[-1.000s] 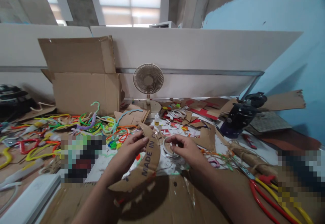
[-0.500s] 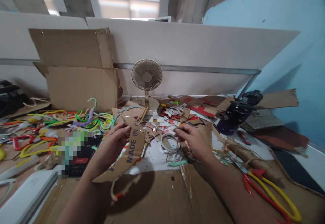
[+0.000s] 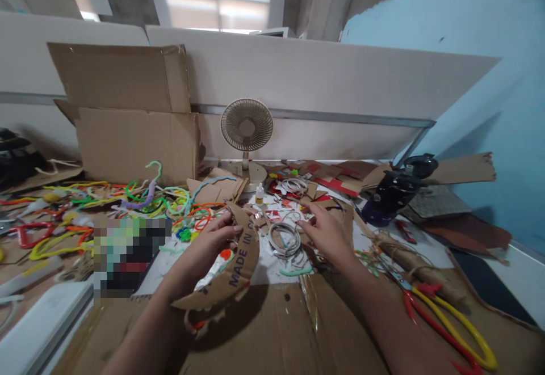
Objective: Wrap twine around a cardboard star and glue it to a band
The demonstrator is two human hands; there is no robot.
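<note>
A crescent-shaped piece of cardboard [image 3: 237, 270] with "MADE IN" printed on it is held up in my left hand [image 3: 213, 241], gripped near its upper tip. From its lower end dangles a cord with a red bit. My right hand [image 3: 327, 233] is off to the right with thumb and fingers apart, and nothing shows between them. Just left of those fingers, a coil of pale wire [image 3: 272, 243] lies on white paper. A small bottle with a yellow label [image 3: 259, 196] stands beyond both hands.
Scissors with red and yellow handles [image 3: 447, 324] lie at right beside a twine-wrapped roll [image 3: 404, 256]. A dark tumbler [image 3: 389, 196] stands farther back. A fan [image 3: 247, 125] is at the rear centre. Colourful pipe cleaners [image 3: 140, 200] crowd the left. Flat cardboard [image 3: 272, 341] covers the near edge.
The cardboard crescent swung left with my left hand, then came back right. My right hand's fingers, drawn together half a second ago, have spread apart.
</note>
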